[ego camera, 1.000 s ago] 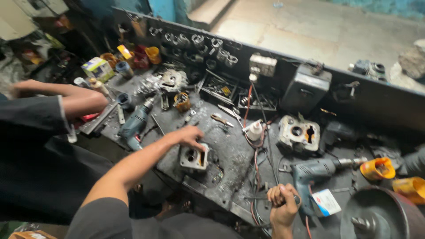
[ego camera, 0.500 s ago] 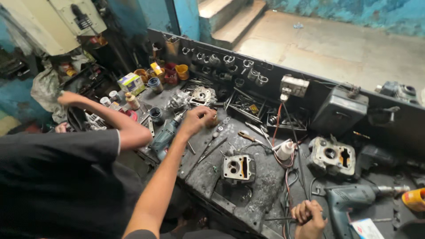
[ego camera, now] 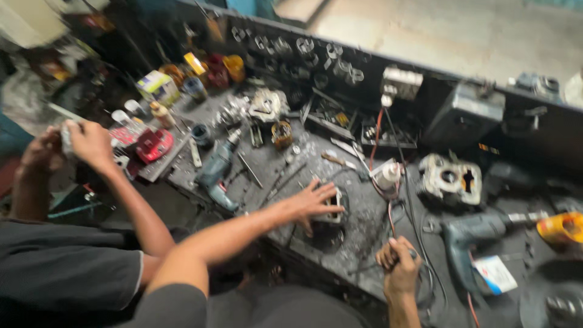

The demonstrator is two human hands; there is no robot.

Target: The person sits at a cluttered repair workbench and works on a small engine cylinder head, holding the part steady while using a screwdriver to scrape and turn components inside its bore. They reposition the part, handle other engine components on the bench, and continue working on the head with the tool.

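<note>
Left hand: my left hand lies with fingers spread flat, released, over a grey metal engine cylinder block near the middle of the bench.
Right hand: my right hand is clenched on the near edge of the bench, around cables I think; I cannot tell exactly what it holds.
Containers: a yellow plastic cup and a red one stand at the far left; their contents are too blurred to read.
Around: a blue-grey power drill lies left of the block; a second grey cylinder block sits to the right, with another blue drill nearer me and an orange funnel-shaped part at the far right.
Co-worker: another person's hands at the left grip a small pale object, beside a red round part.
Surface: a black, greasy metal workbench, crowded with tools.
Room: a pale concrete floor lies beyond the bench.
</note>
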